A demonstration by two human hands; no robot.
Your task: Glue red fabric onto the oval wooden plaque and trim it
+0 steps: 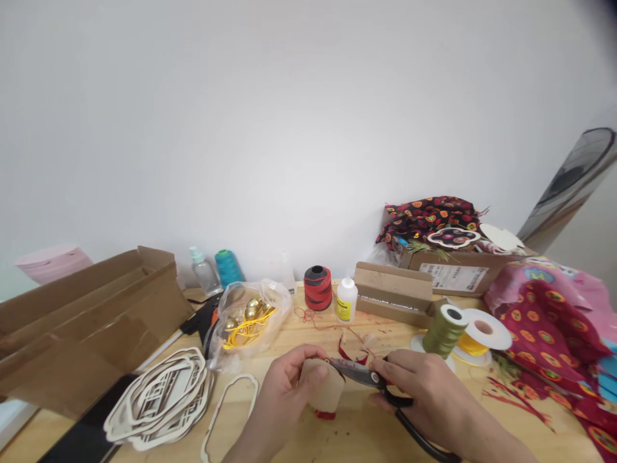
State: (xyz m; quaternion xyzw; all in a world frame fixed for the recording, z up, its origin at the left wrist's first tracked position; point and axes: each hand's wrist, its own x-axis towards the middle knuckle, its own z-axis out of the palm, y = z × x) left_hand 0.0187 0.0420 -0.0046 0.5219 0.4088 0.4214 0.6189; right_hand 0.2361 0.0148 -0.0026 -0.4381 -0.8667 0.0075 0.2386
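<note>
The left hand [288, 389] has its grip closed, pinching a beige piece [328, 389] with red material [325, 415] at its lower edge; the piece sits above the surface [354, 444], near the front. The right hand [429, 389] has its grip wrapped around the black-handled scissors [380, 381], their blades reaching to the piece's upper edge. Behind, a white bottle with a yellow label [346, 302] stands beside a red-and-black thread spool [317, 289]. A loose pale frame [212, 421] lies left of the left hand, beside a stack of cutout frames [161, 399].
</note>
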